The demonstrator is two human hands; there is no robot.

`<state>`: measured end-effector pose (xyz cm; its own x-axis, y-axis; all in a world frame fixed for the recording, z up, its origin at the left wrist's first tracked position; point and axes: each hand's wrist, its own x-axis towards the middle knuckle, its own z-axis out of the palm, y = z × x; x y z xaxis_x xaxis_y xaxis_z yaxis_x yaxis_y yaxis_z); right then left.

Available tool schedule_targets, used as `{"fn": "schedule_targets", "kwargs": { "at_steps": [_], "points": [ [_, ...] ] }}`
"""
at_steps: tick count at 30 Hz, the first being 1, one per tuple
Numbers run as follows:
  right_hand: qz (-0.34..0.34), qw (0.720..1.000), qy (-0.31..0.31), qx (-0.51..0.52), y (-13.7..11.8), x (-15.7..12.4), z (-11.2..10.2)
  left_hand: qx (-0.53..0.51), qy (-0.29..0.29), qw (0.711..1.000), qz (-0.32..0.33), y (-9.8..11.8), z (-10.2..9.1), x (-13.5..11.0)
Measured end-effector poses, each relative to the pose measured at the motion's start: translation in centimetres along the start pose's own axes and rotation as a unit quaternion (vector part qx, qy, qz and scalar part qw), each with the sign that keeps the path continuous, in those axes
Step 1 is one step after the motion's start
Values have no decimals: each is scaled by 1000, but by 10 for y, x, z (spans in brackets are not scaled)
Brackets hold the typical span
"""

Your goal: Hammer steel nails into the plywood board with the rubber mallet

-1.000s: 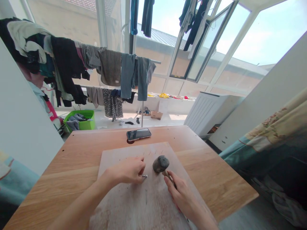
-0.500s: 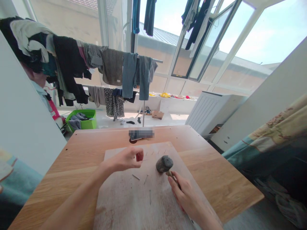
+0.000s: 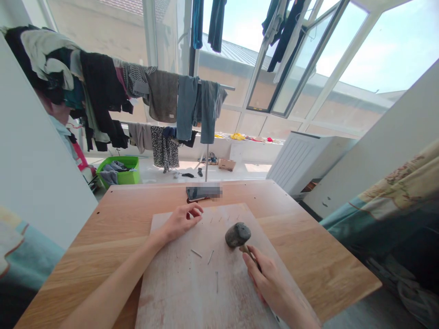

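My right hand [image 3: 262, 274] is wrapped round the handle of a mallet [image 3: 238, 235] with a thick dark head. The mallet head is over the right half of a worn, pale wooden board [image 3: 185, 297]. At the board's far left, my left hand [image 3: 181, 221] has its fingers loosely curved, with a gap between thumb and fingers and nothing visible in them. Just right of it, a row of several thin nails [image 3: 220, 219] stands up from the board. Nearer me lie three loose nails: one on the left [image 3: 196, 252], one in the middle [image 3: 210, 257], one closest [image 3: 217, 282].
The board lies on a wooden table [image 3: 291, 228]. A phone [image 3: 199, 193] rests beyond the board, partly blurred out. Behind the table are a green tub [image 3: 133, 177] with clothes, a laundry rack [image 3: 206, 164] and a white cabinet [image 3: 295, 155]. A curtain [image 3: 387, 196] hangs at the right.
My left hand has turned and lowered toward the board, its fingers loosening from a tighter curl. A thin nail-like line seen by its fingertips earlier no longer shows there. The mallet has hardly moved.
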<state>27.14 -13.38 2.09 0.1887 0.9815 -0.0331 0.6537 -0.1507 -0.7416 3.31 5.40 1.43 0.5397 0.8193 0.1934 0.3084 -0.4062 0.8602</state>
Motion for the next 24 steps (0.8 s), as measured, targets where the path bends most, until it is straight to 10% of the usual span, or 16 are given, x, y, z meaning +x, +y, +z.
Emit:
{"fn": "schedule_targets", "kwargs": {
  "at_steps": [24],
  "points": [
    [17,999,-37,18,-3,0,0,51,-16,997,57,-16,12,-5]
  ]
}}
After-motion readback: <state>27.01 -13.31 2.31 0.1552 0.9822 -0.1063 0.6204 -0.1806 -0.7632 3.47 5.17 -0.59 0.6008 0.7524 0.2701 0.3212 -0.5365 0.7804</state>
